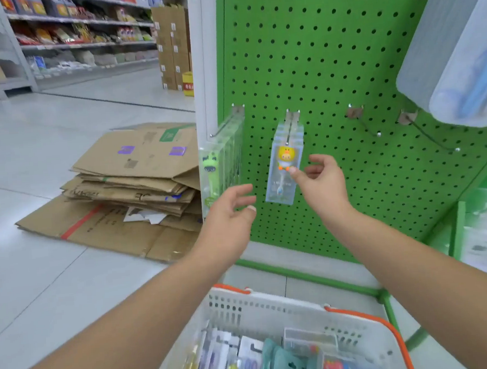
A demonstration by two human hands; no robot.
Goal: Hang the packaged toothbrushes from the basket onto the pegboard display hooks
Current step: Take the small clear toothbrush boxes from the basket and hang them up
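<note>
A clear pack with a yellow duck toothbrush (283,164) hangs on the second hook of the green pegboard (329,63). My right hand (321,183) is beside it, with the thumb tip touching the pack's right edge and the fingers apart. My left hand (230,214) hovers open below and left of that pack, holding nothing. A green toothbrush pack (218,171) hangs on the leftmost hook. Two bare hooks (367,123) stick out further right. The white basket (274,306) with orange handles sits below, holding several packaged toothbrushes (249,362).
Flattened cardboard boxes (133,186) lie piled on the floor to the left. A large translucent pack (458,54) hangs at the upper right. Stocked shelves (81,31) stand across the aisle. A green shelf frame (385,292) runs behind the basket.
</note>
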